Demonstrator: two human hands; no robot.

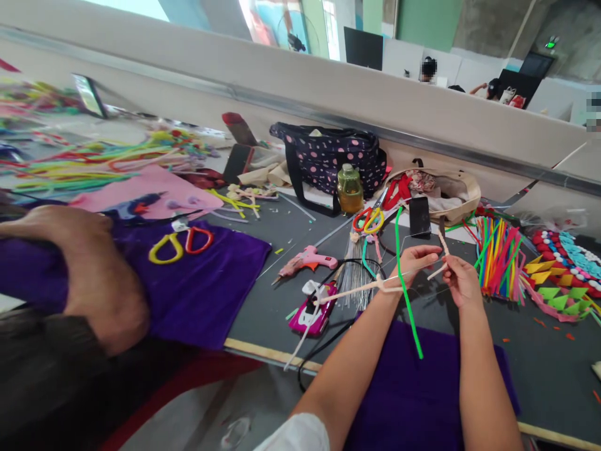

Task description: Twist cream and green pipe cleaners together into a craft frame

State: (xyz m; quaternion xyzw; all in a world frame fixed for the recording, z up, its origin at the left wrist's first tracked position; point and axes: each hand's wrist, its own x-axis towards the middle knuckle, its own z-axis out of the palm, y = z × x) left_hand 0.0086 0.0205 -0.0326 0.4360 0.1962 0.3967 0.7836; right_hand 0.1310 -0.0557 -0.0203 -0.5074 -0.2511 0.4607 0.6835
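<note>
Left hand (416, 260) and right hand (460, 282), both pinched closed on one cream pipe cleaner (375, 286) held above the grey table (263, 300), a green pipe cleaner (406, 288) crossing it, pink glue gun (307, 260) lying nearby.

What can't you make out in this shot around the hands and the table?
- Head view: how the left hand and right hand grip the pale pipe cleaner; the fingers cover the joint.
- Far-left pile of pipe cleaners: blurred.
- Co-worker's hand hides what lies under it.
- Purple cloth: cut off by the bottom edge.
</note>
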